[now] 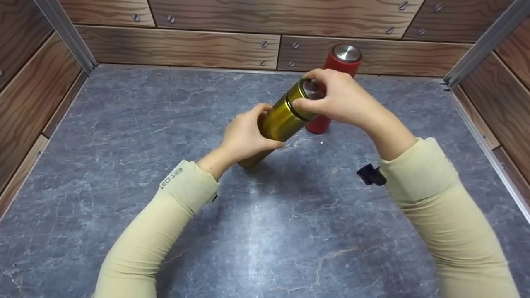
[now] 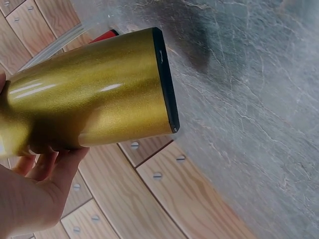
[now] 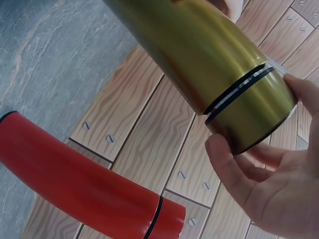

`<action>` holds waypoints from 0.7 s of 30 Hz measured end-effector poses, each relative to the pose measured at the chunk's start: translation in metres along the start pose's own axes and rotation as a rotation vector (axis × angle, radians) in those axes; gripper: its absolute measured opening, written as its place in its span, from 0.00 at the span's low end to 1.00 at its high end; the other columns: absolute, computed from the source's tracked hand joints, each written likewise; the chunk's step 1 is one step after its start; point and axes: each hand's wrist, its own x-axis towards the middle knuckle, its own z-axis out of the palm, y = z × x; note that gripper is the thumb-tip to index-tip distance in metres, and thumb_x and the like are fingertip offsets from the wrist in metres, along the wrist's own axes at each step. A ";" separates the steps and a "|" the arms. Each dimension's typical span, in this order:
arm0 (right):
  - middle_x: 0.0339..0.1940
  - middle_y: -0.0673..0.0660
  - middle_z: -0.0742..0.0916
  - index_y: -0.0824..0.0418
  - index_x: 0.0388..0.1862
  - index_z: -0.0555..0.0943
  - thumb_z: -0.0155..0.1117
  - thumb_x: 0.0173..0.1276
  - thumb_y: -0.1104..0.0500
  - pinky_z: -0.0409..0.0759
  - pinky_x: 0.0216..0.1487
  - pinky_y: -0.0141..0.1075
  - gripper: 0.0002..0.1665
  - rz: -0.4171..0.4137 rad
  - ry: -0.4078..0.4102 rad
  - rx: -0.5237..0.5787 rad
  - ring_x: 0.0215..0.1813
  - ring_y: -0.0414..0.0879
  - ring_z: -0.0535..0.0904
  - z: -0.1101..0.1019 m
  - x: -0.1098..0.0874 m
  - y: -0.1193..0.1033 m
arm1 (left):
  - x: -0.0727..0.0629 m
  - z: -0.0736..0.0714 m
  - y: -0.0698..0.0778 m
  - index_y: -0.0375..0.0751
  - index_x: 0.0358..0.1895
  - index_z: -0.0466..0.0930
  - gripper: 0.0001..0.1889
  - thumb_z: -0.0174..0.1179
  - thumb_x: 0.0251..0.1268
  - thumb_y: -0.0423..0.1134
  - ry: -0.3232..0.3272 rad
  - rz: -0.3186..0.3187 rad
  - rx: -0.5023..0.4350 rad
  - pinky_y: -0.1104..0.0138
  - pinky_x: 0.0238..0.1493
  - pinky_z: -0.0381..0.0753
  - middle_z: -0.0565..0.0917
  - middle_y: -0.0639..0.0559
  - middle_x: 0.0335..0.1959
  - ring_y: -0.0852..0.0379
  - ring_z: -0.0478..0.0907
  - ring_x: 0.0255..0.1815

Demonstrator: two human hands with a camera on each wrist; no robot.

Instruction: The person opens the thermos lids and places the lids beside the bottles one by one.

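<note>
A gold thermos (image 1: 279, 124) is tilted over the table, its lid end up and to the right. My left hand (image 1: 245, 134) grips the body around its middle; in the left wrist view the fingers wrap under the gold wall and the black base (image 2: 167, 79) points away. With thumb and fingers my right hand (image 1: 343, 97) holds the gold lid (image 3: 254, 109) around its rim. A narrow gap with a black ring and a silver band shows between lid and body in the right wrist view. Just behind stands a red thermos (image 1: 343, 66), upright and partly covered by my right hand.
The grey marbled tabletop (image 1: 186, 95) is bordered by wood-patterned panels (image 1: 182, 45) at the back and both sides. Metal rails (image 1: 68, 37) run along the corners. A small black clip (image 1: 371, 174) hangs at my right cuff.
</note>
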 end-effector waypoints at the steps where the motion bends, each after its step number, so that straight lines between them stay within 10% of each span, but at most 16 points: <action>1: 0.50 0.62 0.80 0.65 0.59 0.71 0.64 0.58 0.49 0.73 0.55 0.47 0.34 -0.018 -0.004 -0.003 0.50 0.52 0.75 0.000 0.000 0.000 | 0.000 0.000 0.000 0.50 0.59 0.68 0.40 0.74 0.37 0.54 -0.003 0.000 -0.002 0.62 0.47 0.75 0.81 0.52 0.49 0.56 0.77 0.44; 21: 0.57 0.60 0.76 0.61 0.61 0.72 0.66 0.52 0.62 0.73 0.52 0.46 0.34 -0.229 -0.044 -0.025 0.52 0.51 0.73 -0.006 -0.002 0.005 | 0.000 -0.001 0.000 0.50 0.61 0.68 0.41 0.73 0.38 0.54 -0.036 0.018 -0.010 0.61 0.49 0.75 0.81 0.52 0.50 0.56 0.77 0.45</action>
